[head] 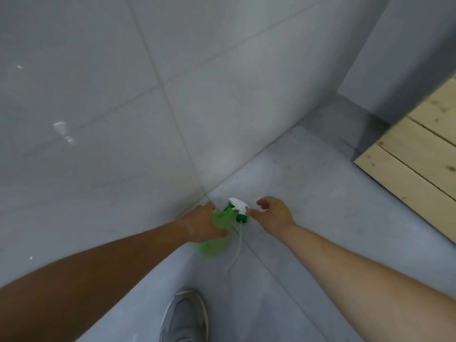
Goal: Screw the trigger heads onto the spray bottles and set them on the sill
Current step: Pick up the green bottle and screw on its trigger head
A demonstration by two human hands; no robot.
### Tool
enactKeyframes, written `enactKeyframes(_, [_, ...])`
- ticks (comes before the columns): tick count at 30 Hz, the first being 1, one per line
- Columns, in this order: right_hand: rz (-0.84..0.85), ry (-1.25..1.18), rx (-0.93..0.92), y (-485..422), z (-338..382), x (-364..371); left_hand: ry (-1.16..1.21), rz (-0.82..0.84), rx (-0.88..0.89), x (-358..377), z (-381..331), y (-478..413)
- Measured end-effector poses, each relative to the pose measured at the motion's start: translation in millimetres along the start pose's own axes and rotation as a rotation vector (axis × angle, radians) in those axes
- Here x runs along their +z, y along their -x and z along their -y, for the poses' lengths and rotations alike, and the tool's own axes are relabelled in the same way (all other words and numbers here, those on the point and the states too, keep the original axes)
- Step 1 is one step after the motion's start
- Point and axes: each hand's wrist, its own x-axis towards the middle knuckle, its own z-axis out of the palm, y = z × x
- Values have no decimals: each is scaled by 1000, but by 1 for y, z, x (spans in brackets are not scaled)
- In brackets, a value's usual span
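Note:
A translucent green spray bottle (pixel 217 240) lies low by the foot of the tiled wall, blurred by motion. My left hand (pixel 201 224) is wrapped around its upper body. A white trigger head (pixel 238 204) with a green screw collar (pixel 241 217) and a thin white dip tube (pixel 237 250) hangs just right of the bottle's neck, separate from it. My right hand (pixel 274 213) reaches in from the right, fingers spread, with its fingertips at the trigger head's side. I cannot tell whether they pinch it.
A glossy grey tiled wall (pixel 123 107) fills the left and top. The grey floor (pixel 308 206) runs to the right. A pale wooden plank panel (pixel 419 154) stands at the right edge. A grey shoe (pixel 185 317) shows at the bottom.

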Motion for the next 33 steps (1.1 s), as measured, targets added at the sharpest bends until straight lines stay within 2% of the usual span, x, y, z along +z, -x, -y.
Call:
enactKeyframes(4, [-23,45,27,-17,1,20,33,31,-30,8,11,-2])
enactKeyframes(13, [-8,181,114,-30,16,39,397,9,-100,13,46,-2])
enactKeyframes(19, [56,35,199,-27,11,38,446,5,-80,15,41,3])
enactKeyframes(26, [50,-248,130,9,22,-21,547,-1,50,-5,1,26])
enactKeyframes(33, [-22,-310,-9,74,52,-124,519,-46,212,-57,-67,86])
